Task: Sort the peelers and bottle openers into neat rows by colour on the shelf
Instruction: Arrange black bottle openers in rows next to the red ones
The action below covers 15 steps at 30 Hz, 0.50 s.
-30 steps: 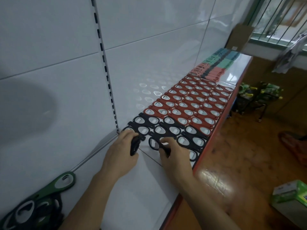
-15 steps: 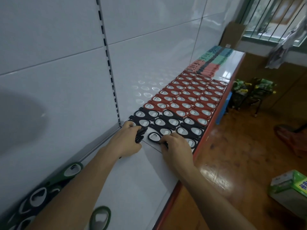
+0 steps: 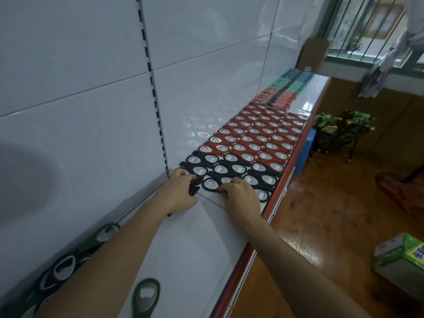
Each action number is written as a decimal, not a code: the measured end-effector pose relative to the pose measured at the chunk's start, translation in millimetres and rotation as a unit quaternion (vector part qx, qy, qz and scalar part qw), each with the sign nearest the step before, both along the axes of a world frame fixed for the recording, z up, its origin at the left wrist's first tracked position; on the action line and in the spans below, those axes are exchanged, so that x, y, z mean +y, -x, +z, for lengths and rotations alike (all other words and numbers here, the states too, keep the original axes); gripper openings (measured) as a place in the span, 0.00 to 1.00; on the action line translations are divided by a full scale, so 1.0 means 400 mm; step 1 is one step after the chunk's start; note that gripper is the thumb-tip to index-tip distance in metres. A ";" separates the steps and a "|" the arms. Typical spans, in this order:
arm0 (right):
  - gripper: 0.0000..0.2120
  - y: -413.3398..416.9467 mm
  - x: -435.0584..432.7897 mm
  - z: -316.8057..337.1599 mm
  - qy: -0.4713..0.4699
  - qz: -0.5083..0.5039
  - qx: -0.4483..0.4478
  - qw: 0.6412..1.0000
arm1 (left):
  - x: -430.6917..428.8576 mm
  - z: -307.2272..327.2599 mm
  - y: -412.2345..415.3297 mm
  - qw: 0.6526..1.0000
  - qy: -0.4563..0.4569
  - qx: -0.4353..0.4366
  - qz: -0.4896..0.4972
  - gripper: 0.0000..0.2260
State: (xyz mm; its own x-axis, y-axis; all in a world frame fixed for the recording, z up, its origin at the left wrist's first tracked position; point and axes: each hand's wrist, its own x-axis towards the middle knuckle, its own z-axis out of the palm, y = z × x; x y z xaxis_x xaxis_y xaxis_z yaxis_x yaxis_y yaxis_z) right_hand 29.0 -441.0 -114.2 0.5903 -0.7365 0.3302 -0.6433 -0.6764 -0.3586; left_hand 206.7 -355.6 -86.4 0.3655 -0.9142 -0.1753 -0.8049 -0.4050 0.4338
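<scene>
Rows of black bottle openers (image 3: 231,168) lie on the white shelf (image 3: 188,237), with rows of red bottle openers (image 3: 259,136) behind them. Pink, black and teal peelers (image 3: 283,90) fill the far end. My left hand (image 3: 179,191) grips a small stack of black openers (image 3: 195,185) near the back wall. My right hand (image 3: 241,193) rests its fingertips on a black opener (image 3: 211,183) at the near edge of the black rows. A loose pile of green and black openers (image 3: 62,267) sits at the near left, and one green opener (image 3: 145,294) lies alone.
The shelf has a red front edge (image 3: 241,260). Beyond it is a wooden floor with a green and white box (image 3: 399,258), a blue stool (image 3: 304,148) and a rack of green items (image 3: 344,125). A barred window (image 3: 371,28) is at the far right.
The camera has drifted forward and left, showing more of the near pile and the lone green opener. Both hands stay at the black rows, shifting slightly toward them.
</scene>
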 end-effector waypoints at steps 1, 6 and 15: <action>0.12 0.001 0.000 -0.001 -0.004 -0.004 -0.001 1.000 | 0.001 0.002 0.001 1.000 -0.002 0.000 0.001 0.27; 0.09 0.007 -0.001 0.004 -0.036 -0.010 -0.024 0.999 | 0.013 0.006 0.007 0.999 0.028 0.018 0.008 0.27; 0.17 0.055 0.079 0.088 -0.328 0.091 -0.292 0.894 | 0.025 0.040 0.113 0.727 0.270 0.591 0.225 0.14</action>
State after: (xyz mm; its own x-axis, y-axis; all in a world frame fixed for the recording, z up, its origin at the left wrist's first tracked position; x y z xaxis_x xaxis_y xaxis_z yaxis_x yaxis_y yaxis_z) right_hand 6.9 -409.6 -79.0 0.5882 -0.7940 0.1536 -0.1165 -0.2712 -0.9555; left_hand 161.7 -345.7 -70.4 0.5346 -0.8012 -0.2688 0.4186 -0.0253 0.9078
